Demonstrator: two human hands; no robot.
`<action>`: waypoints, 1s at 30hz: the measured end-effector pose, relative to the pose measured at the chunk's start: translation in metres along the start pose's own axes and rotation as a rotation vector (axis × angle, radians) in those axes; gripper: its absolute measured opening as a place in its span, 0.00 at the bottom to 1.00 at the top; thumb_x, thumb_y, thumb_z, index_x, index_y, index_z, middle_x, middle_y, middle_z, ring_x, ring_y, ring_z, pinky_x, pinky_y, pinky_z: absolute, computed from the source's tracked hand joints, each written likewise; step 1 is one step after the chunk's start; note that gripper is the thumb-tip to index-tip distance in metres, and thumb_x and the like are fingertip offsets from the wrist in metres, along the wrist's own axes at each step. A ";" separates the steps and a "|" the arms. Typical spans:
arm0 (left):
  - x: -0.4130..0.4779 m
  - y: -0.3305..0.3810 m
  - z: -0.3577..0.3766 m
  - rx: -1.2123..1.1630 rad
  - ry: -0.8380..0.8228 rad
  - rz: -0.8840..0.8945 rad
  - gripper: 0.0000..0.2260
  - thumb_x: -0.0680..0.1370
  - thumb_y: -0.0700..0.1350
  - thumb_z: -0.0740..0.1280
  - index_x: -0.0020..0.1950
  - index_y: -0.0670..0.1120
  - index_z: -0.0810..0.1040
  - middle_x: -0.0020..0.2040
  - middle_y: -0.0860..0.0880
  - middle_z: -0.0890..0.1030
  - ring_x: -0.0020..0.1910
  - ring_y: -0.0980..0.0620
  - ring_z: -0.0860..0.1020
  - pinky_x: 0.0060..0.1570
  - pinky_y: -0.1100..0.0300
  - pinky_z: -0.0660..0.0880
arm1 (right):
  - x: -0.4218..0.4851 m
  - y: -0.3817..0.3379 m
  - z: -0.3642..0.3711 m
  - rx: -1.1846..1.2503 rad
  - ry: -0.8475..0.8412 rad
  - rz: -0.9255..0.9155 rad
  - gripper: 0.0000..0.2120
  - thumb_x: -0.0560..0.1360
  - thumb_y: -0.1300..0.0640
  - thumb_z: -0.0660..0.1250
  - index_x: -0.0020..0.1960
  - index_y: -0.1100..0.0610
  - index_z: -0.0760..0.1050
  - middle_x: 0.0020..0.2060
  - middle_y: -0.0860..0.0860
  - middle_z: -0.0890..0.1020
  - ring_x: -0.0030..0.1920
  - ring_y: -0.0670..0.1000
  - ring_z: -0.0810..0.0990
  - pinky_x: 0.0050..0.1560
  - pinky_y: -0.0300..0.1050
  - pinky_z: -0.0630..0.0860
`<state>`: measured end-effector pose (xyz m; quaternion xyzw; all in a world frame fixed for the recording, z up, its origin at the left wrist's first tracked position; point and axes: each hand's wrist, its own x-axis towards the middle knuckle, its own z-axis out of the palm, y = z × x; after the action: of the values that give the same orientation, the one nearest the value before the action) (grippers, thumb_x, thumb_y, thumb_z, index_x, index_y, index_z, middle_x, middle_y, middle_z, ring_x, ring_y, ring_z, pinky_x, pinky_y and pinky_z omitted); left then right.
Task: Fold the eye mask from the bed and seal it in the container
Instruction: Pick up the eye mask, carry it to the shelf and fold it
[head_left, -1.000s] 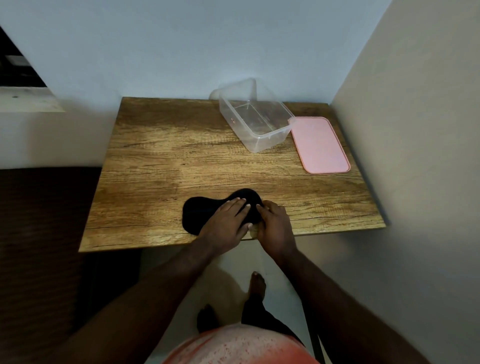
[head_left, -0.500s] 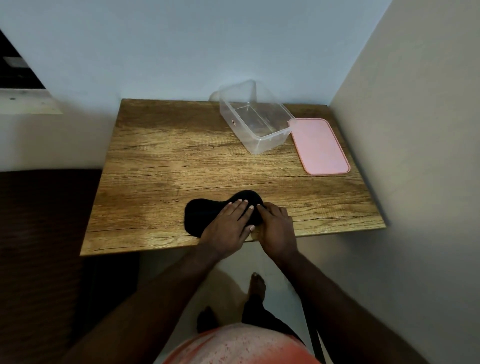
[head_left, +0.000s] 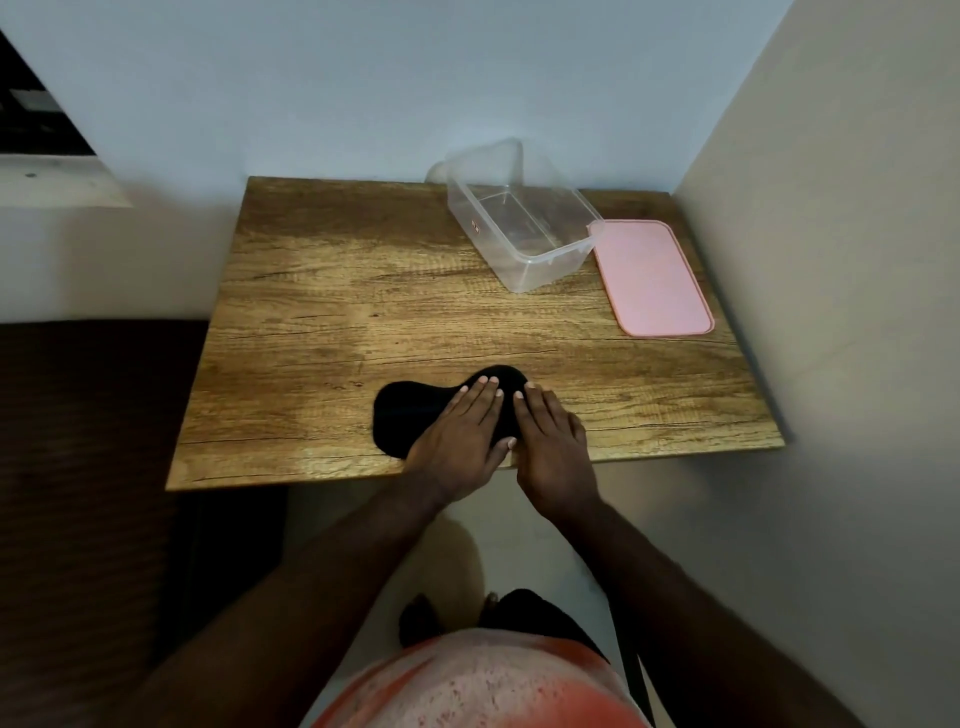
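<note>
On our counter (head_left: 363, 291), the clear container (head_left: 540, 270) and pink lid (head_left: 654, 278) sit well apart from the eye mask (head_left: 400, 415), which lies near the front edge. Our left hand (head_left: 462, 441) and right hand (head_left: 553, 452) press it with flat, straight fingers. Lifting them, we judge, may let it spring back or slip off.

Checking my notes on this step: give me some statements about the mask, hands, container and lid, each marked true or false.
1. The left hand lies flat on the eye mask. True.
2. The container holds nothing. True.
3. The lid is on the container. False: the pink lid lies on the table beside it.
4. The eye mask lies at the table's far edge. False: it is near the front edge.
</note>
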<state>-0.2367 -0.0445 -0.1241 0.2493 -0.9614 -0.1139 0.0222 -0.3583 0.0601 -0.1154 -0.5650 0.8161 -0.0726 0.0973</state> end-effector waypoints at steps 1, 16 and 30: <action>0.000 0.000 0.000 0.006 0.002 -0.012 0.31 0.83 0.59 0.46 0.79 0.41 0.48 0.80 0.44 0.49 0.79 0.51 0.44 0.74 0.59 0.36 | 0.000 0.001 0.001 0.002 0.000 -0.014 0.28 0.80 0.54 0.53 0.79 0.58 0.54 0.80 0.54 0.55 0.80 0.55 0.50 0.75 0.57 0.52; 0.001 0.003 -0.001 0.023 -0.018 -0.032 0.31 0.82 0.59 0.47 0.79 0.42 0.50 0.80 0.44 0.51 0.79 0.51 0.46 0.73 0.60 0.35 | 0.005 0.005 0.009 0.138 0.029 -0.032 0.32 0.78 0.49 0.45 0.79 0.60 0.55 0.79 0.56 0.57 0.79 0.54 0.54 0.76 0.47 0.44; 0.000 0.000 -0.002 -0.011 -0.012 0.007 0.30 0.80 0.59 0.42 0.79 0.45 0.51 0.80 0.44 0.52 0.79 0.49 0.46 0.75 0.57 0.38 | 0.005 -0.006 0.006 0.034 -0.067 -0.029 0.33 0.75 0.52 0.40 0.79 0.61 0.47 0.80 0.57 0.49 0.80 0.53 0.44 0.76 0.46 0.38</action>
<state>-0.2369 -0.0450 -0.1220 0.2453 -0.9617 -0.1209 0.0180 -0.3532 0.0533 -0.1200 -0.5773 0.8026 -0.0691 0.1332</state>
